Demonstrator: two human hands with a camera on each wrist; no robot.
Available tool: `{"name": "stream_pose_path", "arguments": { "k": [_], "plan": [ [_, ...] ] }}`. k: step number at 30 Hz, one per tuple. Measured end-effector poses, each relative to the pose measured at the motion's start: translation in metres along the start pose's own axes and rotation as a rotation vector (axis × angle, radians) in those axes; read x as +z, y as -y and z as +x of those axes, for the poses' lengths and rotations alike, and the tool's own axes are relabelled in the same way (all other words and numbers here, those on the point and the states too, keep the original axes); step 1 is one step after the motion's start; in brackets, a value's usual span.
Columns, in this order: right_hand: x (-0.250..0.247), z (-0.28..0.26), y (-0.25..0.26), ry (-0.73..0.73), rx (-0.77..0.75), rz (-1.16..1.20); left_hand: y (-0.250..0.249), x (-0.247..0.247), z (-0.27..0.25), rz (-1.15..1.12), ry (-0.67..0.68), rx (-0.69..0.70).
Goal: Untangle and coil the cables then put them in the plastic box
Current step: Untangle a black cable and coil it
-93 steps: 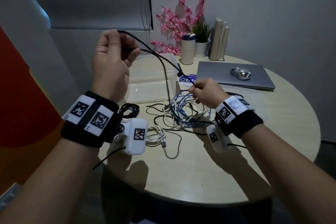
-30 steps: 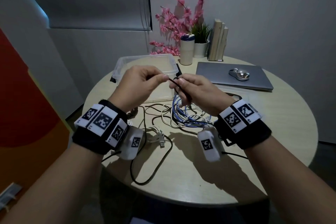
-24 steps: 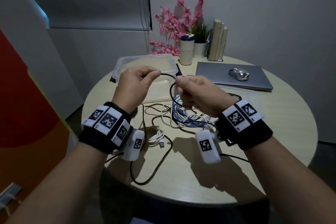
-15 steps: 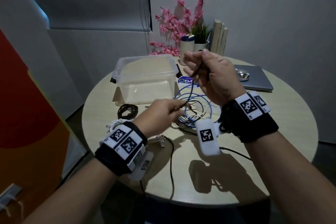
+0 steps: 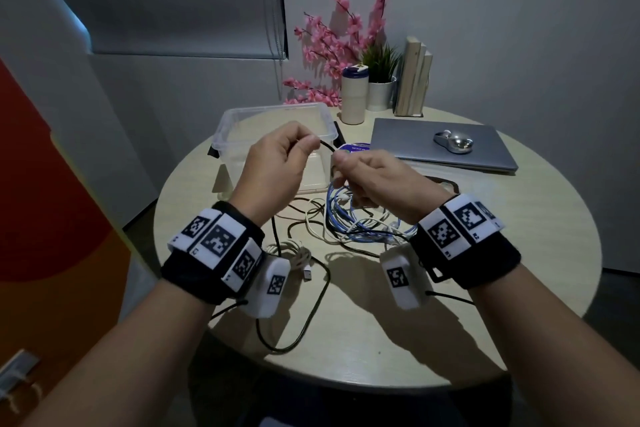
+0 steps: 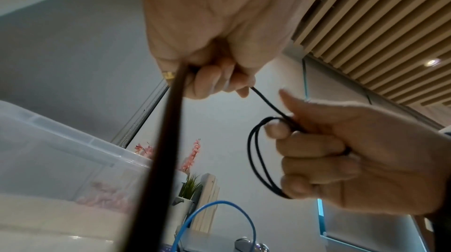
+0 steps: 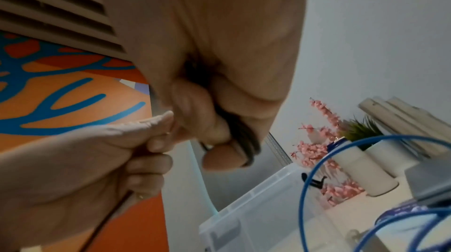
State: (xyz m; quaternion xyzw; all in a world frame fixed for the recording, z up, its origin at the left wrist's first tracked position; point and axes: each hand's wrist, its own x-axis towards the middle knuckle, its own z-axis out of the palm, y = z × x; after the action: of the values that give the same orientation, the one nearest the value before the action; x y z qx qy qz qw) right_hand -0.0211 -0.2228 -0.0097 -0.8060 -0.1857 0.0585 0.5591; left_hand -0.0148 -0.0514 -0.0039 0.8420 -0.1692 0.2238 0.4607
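Observation:
Both hands are raised close together above the table, in front of the clear plastic box (image 5: 242,121). My left hand (image 5: 277,163) pinches a thin black cable (image 5: 327,146) between thumb and fingers. My right hand (image 5: 367,177) grips small loops of the same black cable (image 6: 256,152), seen in the left wrist view. The cable's slack runs down from my left hand and makes a long loop (image 5: 311,315) near the table's front edge. A tangle of blue and white cables (image 5: 349,222) lies on the table under my hands. A white cable bundle (image 5: 298,253) lies by my left wrist.
Behind the box stand a cream tumbler (image 5: 352,97), a potted plant (image 5: 381,80), pink flowers (image 5: 332,45) and books (image 5: 414,76). A closed grey laptop (image 5: 415,146) with a silver mouse (image 5: 453,142) on it lies at the back right. The round table's front edge (image 5: 346,381) is near.
My right hand came down from head height and my left hand rose from the table. The two hands are together again, with another turn of black cable in my right hand.

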Motion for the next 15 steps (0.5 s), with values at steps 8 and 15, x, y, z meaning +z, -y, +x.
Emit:
{"name": "stream_pose_path", "arguments": {
  "k": [8,15],
  "plan": [
    [-0.009,0.002,0.023,-0.167,-0.1,0.68,0.011,0.022,-0.021,0.018,0.198,-0.114],
    [-0.022,0.01,0.018,-0.39,-0.2,0.701,0.013,0.036,-0.045,0.054,0.617,-0.12]
  ]
}}
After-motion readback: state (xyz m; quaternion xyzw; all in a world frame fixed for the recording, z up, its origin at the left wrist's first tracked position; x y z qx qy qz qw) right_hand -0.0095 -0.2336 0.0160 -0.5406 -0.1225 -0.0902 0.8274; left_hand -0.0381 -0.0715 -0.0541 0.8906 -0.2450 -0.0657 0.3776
